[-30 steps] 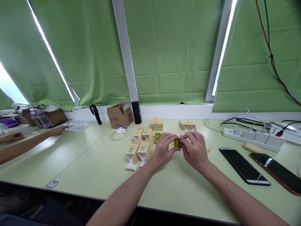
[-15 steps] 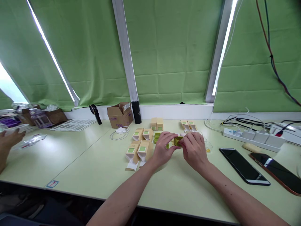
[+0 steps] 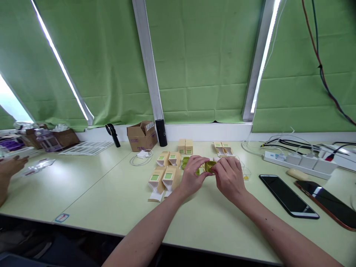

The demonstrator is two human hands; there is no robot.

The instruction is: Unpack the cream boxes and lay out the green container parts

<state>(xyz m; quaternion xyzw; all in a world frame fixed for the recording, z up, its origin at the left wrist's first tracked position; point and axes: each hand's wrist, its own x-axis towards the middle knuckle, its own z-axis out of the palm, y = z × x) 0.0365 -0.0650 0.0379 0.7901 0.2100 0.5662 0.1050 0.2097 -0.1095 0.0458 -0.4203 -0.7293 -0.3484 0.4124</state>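
Just above the table, my left hand [image 3: 194, 175] pinches a small olive-green case [image 3: 209, 166] between thumb and fingers. My right hand [image 3: 229, 175] is closed at the case's right side, its fingertips on the rim and partly hiding it. More green cases [image 3: 184, 161] lie behind my left hand, half covered by it. To the left stand several small tan cardboard boxes [image 3: 171, 176] with green labels. The front ones have their white-lined flaps hanging open toward me. Two tan boxes [image 3: 185, 145] stand farther back, and two opened ones [image 3: 223, 148] lie behind my right hand.
On the right lie a phone [image 3: 289, 195], a second phone [image 3: 328, 202] and a white power strip [image 3: 302, 163] with cables. A brown carton [image 3: 142, 137], a black cylinder [image 3: 161, 132] and a handheld fan [image 3: 112, 134] stand at the back. Another person's hand [image 3: 12, 166] is at far left.
My hands stay nearly in place, with the green case slightly turned between them. At far left, the other person's hand has moved slightly down and left.
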